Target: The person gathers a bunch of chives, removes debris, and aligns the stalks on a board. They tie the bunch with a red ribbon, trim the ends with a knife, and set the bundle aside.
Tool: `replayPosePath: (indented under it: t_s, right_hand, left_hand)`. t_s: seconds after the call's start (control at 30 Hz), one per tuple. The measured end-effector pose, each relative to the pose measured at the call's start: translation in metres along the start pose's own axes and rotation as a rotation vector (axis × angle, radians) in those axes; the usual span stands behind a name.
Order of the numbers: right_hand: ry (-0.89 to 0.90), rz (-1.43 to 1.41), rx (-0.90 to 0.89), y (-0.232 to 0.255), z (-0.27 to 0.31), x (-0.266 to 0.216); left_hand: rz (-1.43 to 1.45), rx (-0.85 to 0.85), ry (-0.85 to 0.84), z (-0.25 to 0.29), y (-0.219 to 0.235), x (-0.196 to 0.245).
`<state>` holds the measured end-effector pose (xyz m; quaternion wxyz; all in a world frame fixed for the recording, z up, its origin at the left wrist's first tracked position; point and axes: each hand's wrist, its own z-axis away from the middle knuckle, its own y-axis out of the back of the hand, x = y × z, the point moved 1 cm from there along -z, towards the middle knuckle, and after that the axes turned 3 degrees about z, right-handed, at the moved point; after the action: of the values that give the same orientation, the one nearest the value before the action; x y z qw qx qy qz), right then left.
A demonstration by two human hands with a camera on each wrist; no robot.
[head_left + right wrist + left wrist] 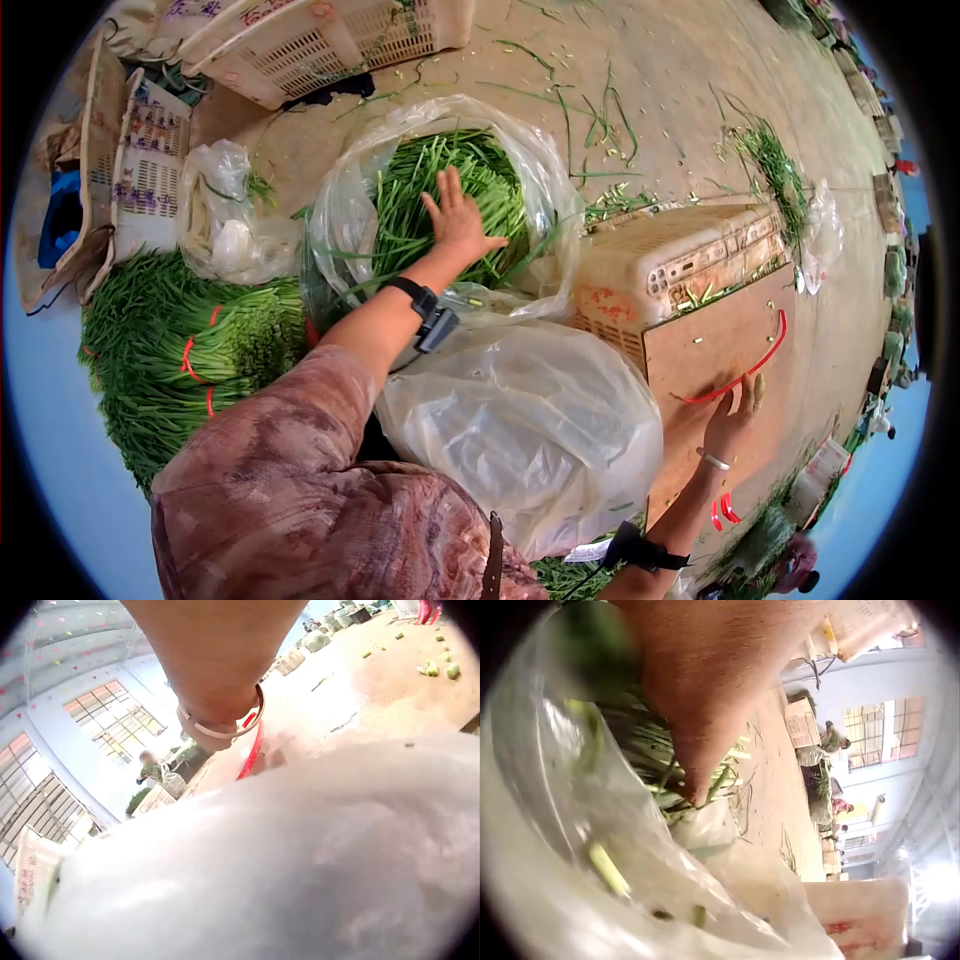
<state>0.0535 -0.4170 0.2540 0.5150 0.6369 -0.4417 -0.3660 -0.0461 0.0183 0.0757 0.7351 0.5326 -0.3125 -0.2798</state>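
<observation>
In the head view, my left hand (460,225) lies with its fingers spread on a mass of long, thin green stalks (410,190). The stalks sit inside an opened clear plastic bag (345,165), whose rim circles them. My right hand (733,425), over a brown board (690,350) on the right, pinches a curved red tie (765,352). Its grip is hidden behind the wrist in the right wrist view, where the red tie (253,754) shows beyond the bracelet. Closest to my body is a filled, pale plastic bag (520,410).
Bundles of green stalks (240,340) with red ties lie at left. Behind the open bag stands a white crate (340,50); another crate (680,260) lies beside the board. More red ties (726,508) rest near the board's lower edge. Loose stalks (610,115) litter the floor.
</observation>
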Motion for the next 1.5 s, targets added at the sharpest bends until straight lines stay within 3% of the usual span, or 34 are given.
replayPosePath:
  t_s: [0.17, 0.3, 0.37, 0.53, 0.63, 0.67, 0.7, 0.77, 0.83, 0.97, 1.03, 1.1, 1.17, 1.23, 1.27, 1.33, 1.37, 1.43, 1.5]
  right_hand:
    - [-0.039, -0.004, -0.015, 0.022, 0.001, -0.02]
    - [0.005, 0.01, -0.049, 0.034, -0.002, -0.04]
    - [0.016, -0.014, -0.047, 0.04, -0.007, -0.057]
    - [0.064, -0.122, -0.037, 0.059, -0.02, -0.099]
    - [0.104, -0.189, -0.032, 0.073, -0.022, -0.119]
    - [0.1, -0.195, -0.03, 0.075, -0.025, -0.126]
    - [0.127, -0.29, -0.043, 0.077, -0.027, -0.133]
    - [0.156, -0.385, -0.058, 0.078, -0.033, -0.154]
    - [0.131, -0.652, -0.213, 0.074, -0.045, -0.184]
    - [0.367, -0.87, -0.283, 0.046, -0.071, -0.256]
    - [0.336, -1.008, -0.449, 0.02, -0.08, -0.294]
    - [0.36, -0.993, -0.537, -0.041, -0.081, -0.319]
    - [0.439, -0.85, -0.537, -0.106, -0.063, -0.335]
    - [0.545, -0.516, -0.823, -0.133, -0.043, -0.34]
    - [0.54, -0.518, -0.829, -0.152, -0.026, -0.333]
    - [0.417, -0.246, -0.812, -0.186, 0.004, -0.312]
    - [0.28, 0.0, -1.09, -0.187, 0.003, -0.302]
    - [0.199, 0.18, -1.342, -0.19, -0.006, -0.281]
    - [0.166, 0.036, -1.244, -0.199, -0.014, -0.276]
  left_hand:
    - [0.101, -0.084, -0.367, 0.028, -0.06, 0.032]
    - [0.223, -0.2, -0.276, 0.041, -0.077, 0.036]
    - [0.152, -0.157, -0.228, 0.039, -0.08, 0.038]
    - [0.323, 0.062, -0.09, 0.018, -0.094, 0.037]
    - [0.533, -0.026, -0.11, 0.01, -0.094, 0.016]
    - [0.674, 0.073, -0.18, 0.002, -0.099, 0.003]
    - [0.774, 0.043, -0.275, -0.007, -0.104, -0.013]
    - [0.848, 0.015, -0.293, -0.017, -0.089, -0.035]
    - [0.92, -0.132, -0.237, -0.018, -0.068, -0.05]
    - [0.97, -0.129, -0.247, -0.014, -0.05, -0.068]
    - [0.971, -0.113, -0.272, -0.011, -0.052, -0.072]
    - [0.9, -0.104, -0.273, -0.012, -0.054, -0.072]
    - [0.903, -0.106, -0.268, -0.016, -0.06, -0.073]
    - [0.866, -0.054, -0.278, -0.017, -0.064, -0.076]
    - [0.866, -0.09, -0.215, -0.018, -0.059, -0.074]
    - [0.864, -0.154, -0.191, -0.021, -0.054, -0.075]
    - [0.862, -0.213, -0.167, -0.022, -0.052, -0.075]
    - [0.898, -0.302, -0.152, -0.026, -0.051, -0.076]
    - [0.818, -0.199, -0.075, -0.023, -0.042, -0.075]
